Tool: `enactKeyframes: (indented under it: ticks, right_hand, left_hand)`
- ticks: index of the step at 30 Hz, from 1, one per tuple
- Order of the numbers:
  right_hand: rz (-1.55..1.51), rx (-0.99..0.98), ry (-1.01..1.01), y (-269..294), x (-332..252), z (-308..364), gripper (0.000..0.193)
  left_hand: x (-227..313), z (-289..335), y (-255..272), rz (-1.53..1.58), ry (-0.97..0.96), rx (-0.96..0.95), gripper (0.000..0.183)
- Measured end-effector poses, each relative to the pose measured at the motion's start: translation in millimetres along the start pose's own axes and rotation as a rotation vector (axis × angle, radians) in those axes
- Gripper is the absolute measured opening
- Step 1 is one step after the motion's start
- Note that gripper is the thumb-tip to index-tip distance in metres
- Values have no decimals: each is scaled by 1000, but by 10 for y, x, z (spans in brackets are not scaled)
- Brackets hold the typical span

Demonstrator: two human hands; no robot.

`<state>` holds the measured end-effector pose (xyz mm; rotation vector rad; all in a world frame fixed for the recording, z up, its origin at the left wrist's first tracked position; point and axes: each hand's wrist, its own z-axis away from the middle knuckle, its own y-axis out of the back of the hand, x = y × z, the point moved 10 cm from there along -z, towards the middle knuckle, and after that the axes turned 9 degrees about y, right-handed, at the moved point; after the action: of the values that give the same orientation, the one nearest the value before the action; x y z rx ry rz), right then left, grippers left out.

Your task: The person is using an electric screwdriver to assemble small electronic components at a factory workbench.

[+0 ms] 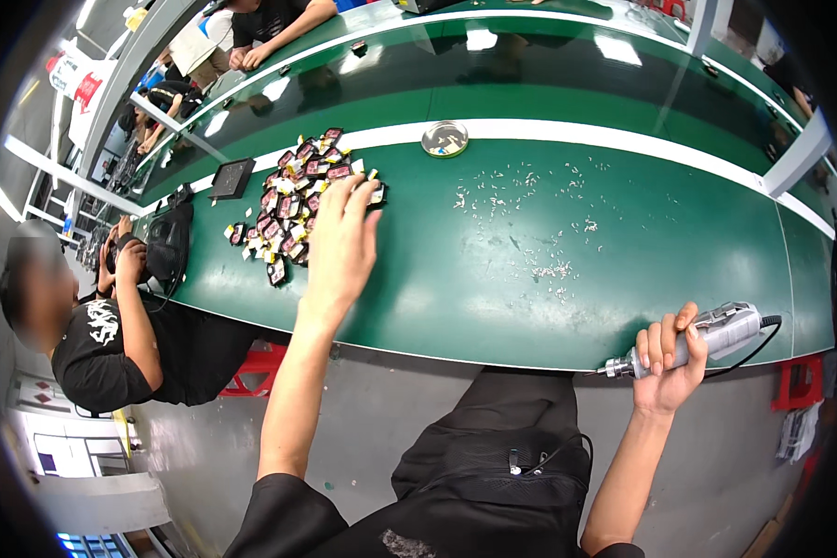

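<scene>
My left hand (344,246) reaches over the right side of a heap of small black modules (288,206) with reddish faces and yellow and white bits. Its fingers are stretched out, and the fingertips cover part of the heap. One black module (378,192) shows just beside the fingers; whether they touch it is hidden. At the table's near edge on the right, my right hand (668,358) is wrapped around a grey electric screwdriver (727,327). Its metal tip points left, and a black cord leaves its back end.
Tiny pale screw-like pieces (553,270) lie scattered over the green table (437,279). A round metal dish (445,139) with small parts stands by the white strip. Left of the heap is a black tray (232,179). A co-worker (112,344) sits at the left; another person (274,33) works across.
</scene>
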<state>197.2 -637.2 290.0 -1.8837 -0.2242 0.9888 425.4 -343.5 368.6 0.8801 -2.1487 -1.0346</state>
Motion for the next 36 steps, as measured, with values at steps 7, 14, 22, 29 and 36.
enactKeyframes:
  ticks: [7, 14, 22, 29, 36]
  right_hand:
    - [26, -12, -7, 12, -12, 34, 12]
    - [-18, -19, -3, 3, -22, 25, 10]
    - [-82, -21, -18, 24, -39, 43, 10]
    - [-97, -38, -41, 15, -4, 46, 10]
    - [-80, -67, 0, 23, -39, 21, 11]
  left_hand:
    - [502, -256, -618, 156, -114, -96, 22]
    - [634, -467, -854, 6, -266, -128, 12]
    - [792, -440, -923, -157, -502, -176, 6]
    - [555, -119, -420, 507, 113, -135, 5]
    - [1054, 770, -467, 1264, 402, -359, 11]
